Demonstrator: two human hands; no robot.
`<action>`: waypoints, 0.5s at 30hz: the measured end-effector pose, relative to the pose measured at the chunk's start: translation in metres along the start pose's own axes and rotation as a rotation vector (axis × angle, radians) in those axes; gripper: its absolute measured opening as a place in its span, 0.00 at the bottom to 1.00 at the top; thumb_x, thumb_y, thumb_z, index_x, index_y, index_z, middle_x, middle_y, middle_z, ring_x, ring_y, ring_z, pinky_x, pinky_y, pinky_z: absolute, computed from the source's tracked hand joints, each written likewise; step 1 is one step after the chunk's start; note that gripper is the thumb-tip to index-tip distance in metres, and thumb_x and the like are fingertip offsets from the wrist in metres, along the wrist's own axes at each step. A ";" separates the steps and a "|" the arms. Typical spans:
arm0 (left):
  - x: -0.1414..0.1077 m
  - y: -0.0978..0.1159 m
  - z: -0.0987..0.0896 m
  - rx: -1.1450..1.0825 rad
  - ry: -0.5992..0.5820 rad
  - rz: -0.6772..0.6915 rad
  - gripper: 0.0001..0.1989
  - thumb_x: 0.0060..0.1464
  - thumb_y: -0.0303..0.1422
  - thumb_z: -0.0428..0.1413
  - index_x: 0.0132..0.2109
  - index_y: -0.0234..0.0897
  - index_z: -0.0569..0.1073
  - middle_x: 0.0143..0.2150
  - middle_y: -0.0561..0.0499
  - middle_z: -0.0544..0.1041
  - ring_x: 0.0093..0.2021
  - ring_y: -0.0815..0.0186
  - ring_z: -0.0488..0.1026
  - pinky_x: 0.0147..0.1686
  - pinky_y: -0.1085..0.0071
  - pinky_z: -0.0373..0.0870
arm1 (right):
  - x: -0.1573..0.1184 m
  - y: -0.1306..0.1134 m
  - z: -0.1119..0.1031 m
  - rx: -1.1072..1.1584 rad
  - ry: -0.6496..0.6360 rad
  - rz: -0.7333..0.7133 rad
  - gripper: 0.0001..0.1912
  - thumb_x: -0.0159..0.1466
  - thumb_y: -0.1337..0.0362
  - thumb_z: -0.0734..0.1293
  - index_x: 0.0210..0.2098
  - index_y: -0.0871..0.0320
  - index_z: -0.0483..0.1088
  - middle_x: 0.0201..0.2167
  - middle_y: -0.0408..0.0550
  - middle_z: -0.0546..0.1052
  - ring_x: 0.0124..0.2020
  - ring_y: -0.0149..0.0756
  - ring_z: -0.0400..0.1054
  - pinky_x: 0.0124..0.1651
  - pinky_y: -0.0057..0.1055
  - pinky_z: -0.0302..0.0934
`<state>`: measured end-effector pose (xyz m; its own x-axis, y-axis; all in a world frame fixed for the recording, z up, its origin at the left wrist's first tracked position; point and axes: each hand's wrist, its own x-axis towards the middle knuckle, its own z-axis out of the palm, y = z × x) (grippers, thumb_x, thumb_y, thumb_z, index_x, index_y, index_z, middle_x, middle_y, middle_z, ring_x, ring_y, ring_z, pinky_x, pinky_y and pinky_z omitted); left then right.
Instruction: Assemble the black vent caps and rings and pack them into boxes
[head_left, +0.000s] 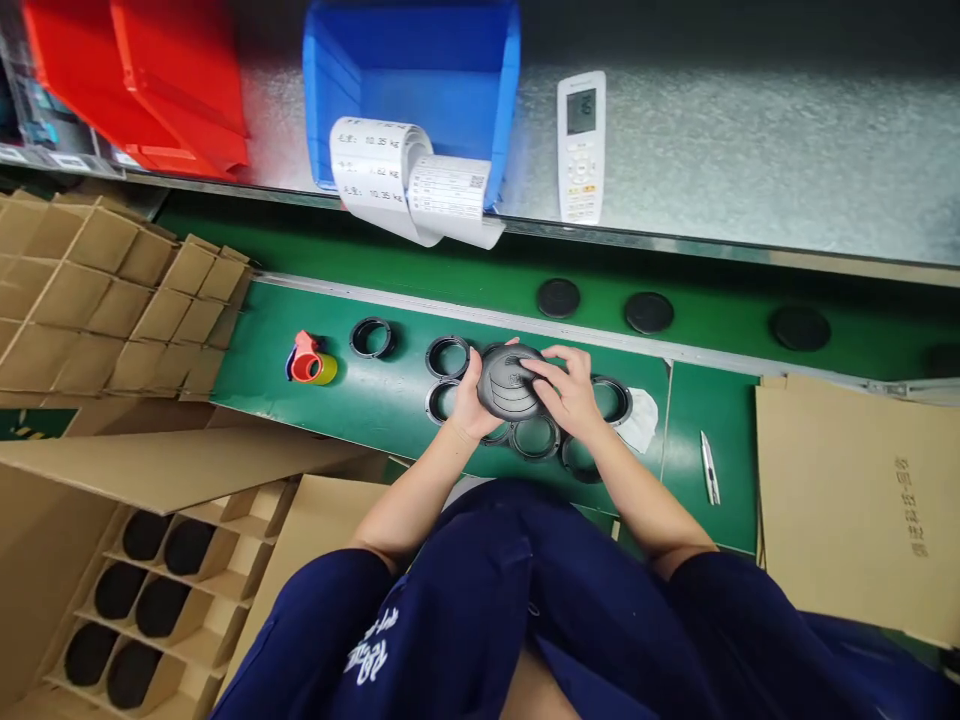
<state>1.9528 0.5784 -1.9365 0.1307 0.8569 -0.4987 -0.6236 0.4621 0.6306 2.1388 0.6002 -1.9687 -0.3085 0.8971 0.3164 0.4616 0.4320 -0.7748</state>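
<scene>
A round black part [511,383] with curved lines and a small marking on its face is held above the green bench. My left hand [469,402] grips its left side, thumb up along the edge. The fingers of my right hand [568,388] are spread, with fingertips touching the top and right of the part. Several black rings lie around and under the hands, among them one at the upper left [448,357] and one at the lower right [535,438]. A white cloth [640,420] lies right of my right hand.
A tape dispenser [313,366] and a lone black ring [372,338] are at left, a knife [709,468] at right. Black discs [649,312] lie behind. A divided carton [217,630] stands lower left, flat cardboard [862,500] right. A shelf [712,150] holds a blue bin [420,100].
</scene>
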 end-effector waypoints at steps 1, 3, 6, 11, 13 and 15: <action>-0.002 -0.001 0.004 -0.062 -0.018 -0.016 0.37 0.68 0.59 0.39 0.69 0.40 0.66 0.62 0.43 0.76 0.63 0.52 0.72 0.62 0.52 0.70 | 0.002 0.001 -0.003 -0.033 -0.011 -0.066 0.19 0.74 0.53 0.60 0.55 0.47 0.79 0.57 0.53 0.68 0.61 0.49 0.59 0.67 0.51 0.57; -0.005 -0.004 0.010 -0.184 -0.047 -0.029 0.34 0.69 0.57 0.41 0.66 0.40 0.70 0.60 0.42 0.77 0.62 0.52 0.73 0.63 0.53 0.70 | 0.004 0.002 -0.003 -0.069 0.002 -0.134 0.20 0.75 0.53 0.59 0.56 0.46 0.79 0.57 0.53 0.68 0.60 0.50 0.58 0.67 0.53 0.56; -0.011 -0.005 0.009 -0.256 -0.058 -0.033 0.30 0.70 0.54 0.43 0.62 0.38 0.73 0.59 0.42 0.78 0.62 0.52 0.73 0.63 0.54 0.69 | 0.007 0.002 0.002 -0.071 -0.017 -0.160 0.22 0.76 0.52 0.56 0.55 0.47 0.80 0.58 0.54 0.67 0.61 0.50 0.57 0.68 0.54 0.55; -0.025 -0.002 -0.007 -0.280 -0.050 -0.002 0.31 0.70 0.55 0.44 0.63 0.38 0.73 0.61 0.41 0.77 0.64 0.49 0.72 0.64 0.48 0.67 | 0.016 -0.007 0.017 0.073 -0.127 -0.156 0.30 0.76 0.45 0.53 0.48 0.50 0.82 0.58 0.54 0.68 0.63 0.50 0.57 0.70 0.54 0.51; -0.033 0.002 -0.014 -0.305 -0.043 -0.001 0.32 0.69 0.56 0.43 0.64 0.37 0.72 0.61 0.40 0.77 0.65 0.48 0.71 0.64 0.46 0.67 | 0.020 -0.014 0.027 0.206 -0.165 -0.109 0.33 0.75 0.41 0.51 0.45 0.51 0.82 0.58 0.54 0.69 0.64 0.49 0.58 0.71 0.52 0.52; -0.040 0.007 -0.023 -0.334 -0.037 0.002 0.35 0.68 0.58 0.43 0.65 0.36 0.71 0.61 0.38 0.77 0.65 0.45 0.70 0.64 0.44 0.66 | 0.025 -0.020 0.037 0.374 -0.187 -0.016 0.36 0.74 0.38 0.50 0.44 0.52 0.82 0.57 0.53 0.70 0.63 0.46 0.61 0.70 0.49 0.55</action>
<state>1.9257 0.5416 -1.9257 0.1532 0.8685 -0.4715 -0.8412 0.3650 0.3990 2.0910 0.6102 -1.9659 -0.4751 0.8430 0.2521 0.1319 0.3515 -0.9268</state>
